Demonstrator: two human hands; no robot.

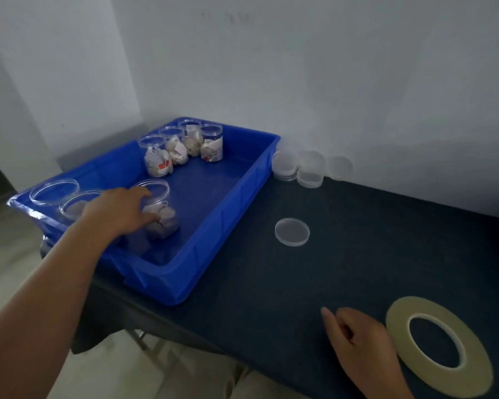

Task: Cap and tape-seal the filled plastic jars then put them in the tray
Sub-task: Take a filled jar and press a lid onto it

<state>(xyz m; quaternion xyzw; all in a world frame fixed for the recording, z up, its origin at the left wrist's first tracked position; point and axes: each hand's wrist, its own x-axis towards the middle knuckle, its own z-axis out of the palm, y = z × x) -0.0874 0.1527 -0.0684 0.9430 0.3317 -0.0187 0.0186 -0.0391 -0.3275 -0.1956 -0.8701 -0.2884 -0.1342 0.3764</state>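
My left hand (121, 210) reaches into the blue tray (213, 231) and grips an uncapped clear jar (160, 214) filled with white packets. Two more open jars (69, 198) stand at the tray's near left rim. Several filled jars (182, 145) are grouped at the tray's far end. One clear lid (292, 232) lies flat on the dark table. My right hand (357, 344) rests on the table with fingers loosely curled and one finger pointing forward; it holds nothing. A flat roll of pale tape (441, 345) lies just right of it.
A stack of spare clear lids (300, 168) sits against the white wall behind the tray's far right corner. The dark table (357, 254) ends at a front edge near my body. A folding leg shows below the edge.
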